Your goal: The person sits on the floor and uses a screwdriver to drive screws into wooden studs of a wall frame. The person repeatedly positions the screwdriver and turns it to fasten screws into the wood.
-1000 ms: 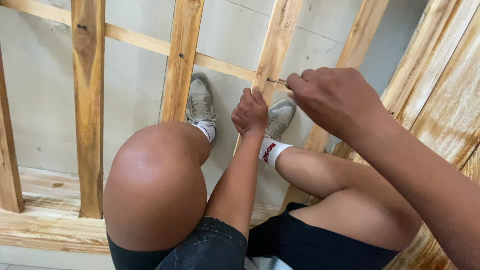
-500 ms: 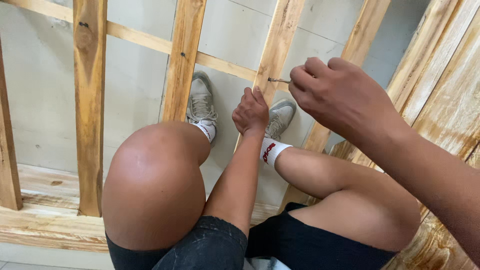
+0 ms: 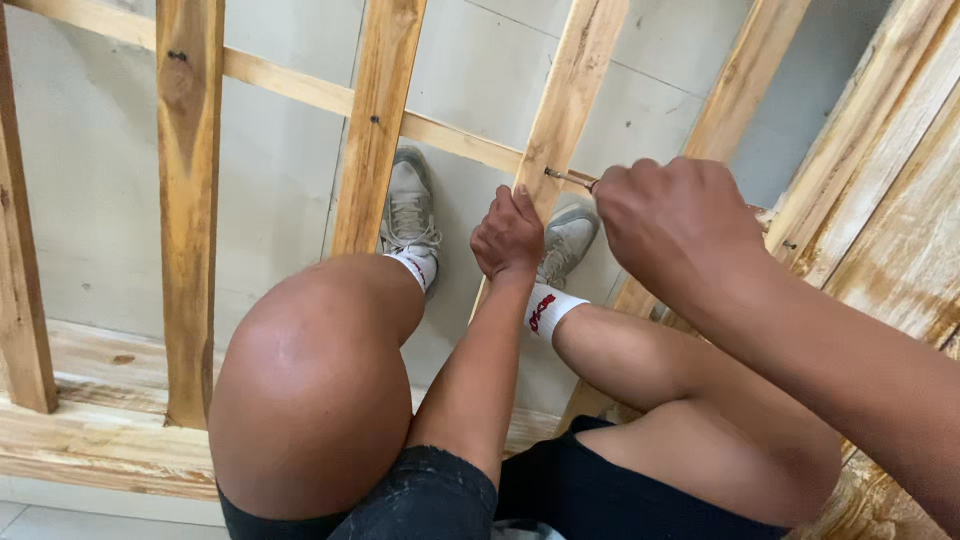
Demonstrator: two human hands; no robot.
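My left hand (image 3: 510,235) is closed around the edge of an upright wooden slat (image 3: 575,90) of a timber frame, just above my right shoe. My right hand (image 3: 675,225) is closed on a thin metal tool (image 3: 567,178). The tool's tip touches the same slat a little above my left hand. Most of the tool is hidden inside my fist, so I cannot tell its kind. I am squatting, with my bare knees (image 3: 310,380) in front of me.
Several parallel wooden slats (image 3: 190,200) cross a thinner rail (image 3: 290,85) over a grey concrete floor. My grey shoes (image 3: 410,205) stand between slats. A weathered wooden board (image 3: 890,270) runs along the right, and a wide plank (image 3: 90,440) lies at lower left.
Both hands stay where they were on the slat and the tool. My right hand sinks very slightly, and the view drifts a little.
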